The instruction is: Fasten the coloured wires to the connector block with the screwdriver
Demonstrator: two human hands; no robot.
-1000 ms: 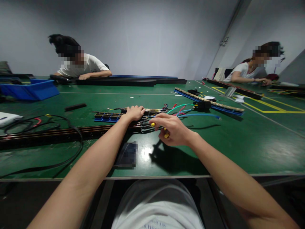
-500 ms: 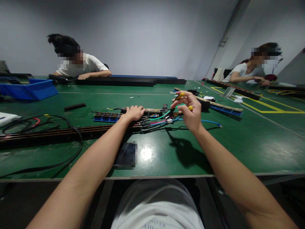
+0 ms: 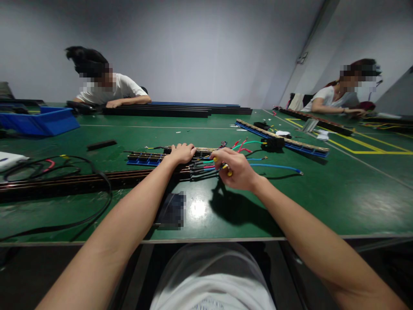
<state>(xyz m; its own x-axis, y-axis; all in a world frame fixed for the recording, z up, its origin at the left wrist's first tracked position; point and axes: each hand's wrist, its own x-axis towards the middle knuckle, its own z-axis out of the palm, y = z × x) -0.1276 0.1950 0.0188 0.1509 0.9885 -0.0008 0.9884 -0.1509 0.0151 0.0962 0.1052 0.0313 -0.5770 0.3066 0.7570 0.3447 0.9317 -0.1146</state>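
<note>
My left hand [image 3: 182, 153] presses down, fingers curled, on a short black and blue rail [image 3: 151, 157] in the middle of the green table [image 3: 322, 193]. My right hand [image 3: 234, 170] is closed round a yellow-handled tool [image 3: 226, 168], probably small pliers or cutters. It is held at the bundle of coloured wires [image 3: 251, 148] that comes out of the rail's right end. A long dark rail [image 3: 74, 181] lies just in front of the short one, running off to the left.
A blue bin [image 3: 41, 121] sits far left, black cables [image 3: 48, 168] loop at left, and a dark flat object [image 3: 171, 211] lies near the front edge. Another rail [image 3: 290, 140] lies at right. One person leans over long rails at the back left, another sits at the far right.
My right hand, raised to the right half a second ago with the tool, has come back down and left to the wires at the rail's end. My left hand has stayed put.
</note>
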